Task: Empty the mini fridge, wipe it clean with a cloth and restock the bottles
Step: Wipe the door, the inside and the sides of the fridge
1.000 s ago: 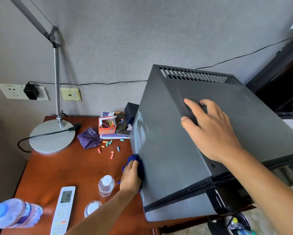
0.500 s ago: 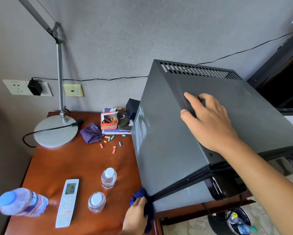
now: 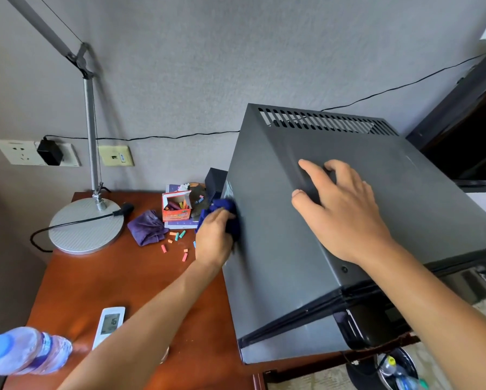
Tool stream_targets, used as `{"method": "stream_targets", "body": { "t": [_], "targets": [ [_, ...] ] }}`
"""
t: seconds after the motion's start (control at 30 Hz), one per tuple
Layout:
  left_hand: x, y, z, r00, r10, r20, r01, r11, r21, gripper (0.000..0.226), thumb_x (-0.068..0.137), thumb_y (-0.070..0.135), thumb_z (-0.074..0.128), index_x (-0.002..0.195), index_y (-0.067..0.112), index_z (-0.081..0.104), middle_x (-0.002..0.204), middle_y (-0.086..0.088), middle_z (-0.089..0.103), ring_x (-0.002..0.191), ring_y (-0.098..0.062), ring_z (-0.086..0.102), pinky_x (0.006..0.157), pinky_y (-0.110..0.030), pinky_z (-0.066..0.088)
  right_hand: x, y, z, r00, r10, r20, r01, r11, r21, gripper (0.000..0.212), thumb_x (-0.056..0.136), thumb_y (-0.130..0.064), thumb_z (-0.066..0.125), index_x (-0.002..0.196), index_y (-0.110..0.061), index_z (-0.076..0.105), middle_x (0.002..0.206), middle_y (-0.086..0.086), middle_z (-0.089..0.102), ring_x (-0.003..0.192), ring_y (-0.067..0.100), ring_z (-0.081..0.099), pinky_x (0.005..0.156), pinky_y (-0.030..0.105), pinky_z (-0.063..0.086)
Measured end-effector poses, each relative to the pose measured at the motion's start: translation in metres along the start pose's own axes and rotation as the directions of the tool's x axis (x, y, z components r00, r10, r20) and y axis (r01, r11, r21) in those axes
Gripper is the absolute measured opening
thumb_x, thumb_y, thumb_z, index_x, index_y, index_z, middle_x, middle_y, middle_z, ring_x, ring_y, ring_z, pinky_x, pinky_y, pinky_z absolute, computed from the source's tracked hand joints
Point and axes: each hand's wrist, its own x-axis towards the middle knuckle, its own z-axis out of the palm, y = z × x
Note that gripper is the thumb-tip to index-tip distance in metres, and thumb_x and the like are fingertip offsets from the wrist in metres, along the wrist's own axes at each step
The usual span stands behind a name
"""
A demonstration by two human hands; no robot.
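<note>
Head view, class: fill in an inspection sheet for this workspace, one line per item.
Surface: wooden table, glossy.
Job's things: mini fridge; blue cloth; water bottle lying down.
Clutter: loose chalk pieces, chalk box, purple rag, remote.
Hands: left hand presses cloth on fridge side; right hand rests flat on top.
Cables: lamp cord; wall cable.
Surroundings: desk lamp, wall sockets.
</note>
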Motion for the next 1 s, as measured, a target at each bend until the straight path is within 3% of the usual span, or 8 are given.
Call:
{"method": "stream_targets", "body": {
  "t": [0.13,0.23,0.33,0.4,0.47,0.7,0.83,1.0],
  "targets": [
    [-0.010,0.051,-0.027,0.935,0.214,-0.282,-0.255,0.959,-0.120,0.053,0.064,-0.013,0.059,0.111,0.007,0.075,0.133,-0.013,0.067,0.126,-0.022,0.053,0.108,-0.020,0.037,0.000,-0.002,0.000,1.000,0.007,0.003,-0.007,1.000,-0.004,0.070,0.088,-0.061,0.026,0.155,-0.042,0.028,0.155,0.001,0.027,0.145,0.020,0.018,0.122,0.047,0.016],
    [-0.020,0.060,-0.026,0.901,0.291,-0.323,-0.340,0.934,-0.109,0.051,0.067,-0.009,0.059,0.113,0.007,0.074,0.136,-0.013,0.066,0.130,-0.023,0.053,0.114,-0.024,0.037,0.000,-0.003,0.001,1.000,0.010,0.001,-0.010,1.000,0.003,0.072,0.086,-0.061,0.025,0.156,-0.041,0.029,0.156,0.001,0.027,0.145,0.019,0.018,0.122,0.046,0.016],
    [-0.002,0.034,-0.011,0.958,0.149,-0.247,-0.187,0.973,-0.137,0.052,0.066,-0.014,0.060,0.113,0.005,0.072,0.130,-0.013,0.069,0.122,-0.028,0.058,0.102,-0.013,0.038,-0.001,-0.004,0.000,1.000,0.017,-0.003,-0.017,1.000,0.008,0.073,0.086,-0.061,0.026,0.156,-0.042,0.029,0.156,0.000,0.027,0.145,0.017,0.018,0.122,0.046,0.016],
    [0.024,0.015,-0.003,0.989,0.004,-0.147,-0.022,0.992,-0.123,0.053,0.066,-0.016,0.056,0.112,0.007,0.070,0.121,-0.012,0.072,0.110,-0.036,0.064,0.084,-0.027,0.045,-0.001,-0.005,0.000,1.000,0.020,-0.009,-0.020,1.000,0.008,0.073,0.085,-0.061,0.026,0.155,-0.043,0.030,0.155,-0.001,0.028,0.143,0.017,0.019,0.122,0.046,0.018],
    [0.057,-0.002,0.004,0.993,-0.093,-0.078,0.087,0.993,-0.079,0.053,0.068,-0.015,0.051,0.114,0.008,0.068,0.120,-0.014,0.070,0.106,-0.039,0.064,0.079,-0.038,0.045,-0.002,-0.006,-0.001,1.000,0.025,-0.014,-0.024,1.000,0.017,0.072,0.085,-0.061,0.027,0.155,-0.043,0.031,0.154,-0.002,0.028,0.141,0.016,0.020,0.121,0.045,0.018],
    [0.131,-0.026,0.018,0.990,-0.138,-0.019,0.139,0.988,0.067,0.051,0.075,-0.013,0.047,0.117,0.011,0.063,0.119,-0.018,0.066,0.107,-0.040,0.060,0.081,-0.040,0.042,-0.002,-0.006,-0.001,1.000,0.026,-0.008,-0.025,0.999,0.035,0.070,0.085,-0.060,0.029,0.153,-0.045,0.031,0.153,-0.003,0.028,0.138,0.011,0.020,0.121,0.043,0.018],
    [0.087,-0.021,0.025,0.982,-0.176,-0.061,0.179,0.983,0.040,0.049,0.069,-0.013,0.048,0.110,0.009,0.062,0.114,-0.017,0.066,0.102,-0.040,0.060,0.071,-0.038,0.039,-0.002,-0.006,-0.001,1.000,0.023,-0.004,-0.023,0.999,0.032,0.067,0.090,-0.060,0.032,0.154,-0.043,0.031,0.154,-0.002,0.028,0.143,0.014,0.019,0.122,0.044,0.017],
    [-0.043,-0.020,0.058,0.967,-0.236,-0.097,0.231,0.971,-0.061,0.049,0.063,-0.015,0.056,0.104,0.011,0.063,0.110,-0.008,0.067,0.102,-0.034,0.059,0.072,-0.037,0.041,-0.003,-0.006,-0.001,1.000,0.019,0.000,-0.019,1.000,0.016,0.062,0.096,-0.057,0.032,0.156,-0.041,0.030,0.156,0.000,0.027,0.144,0.016,0.018,0.122,0.044,0.016]
  ]
}}
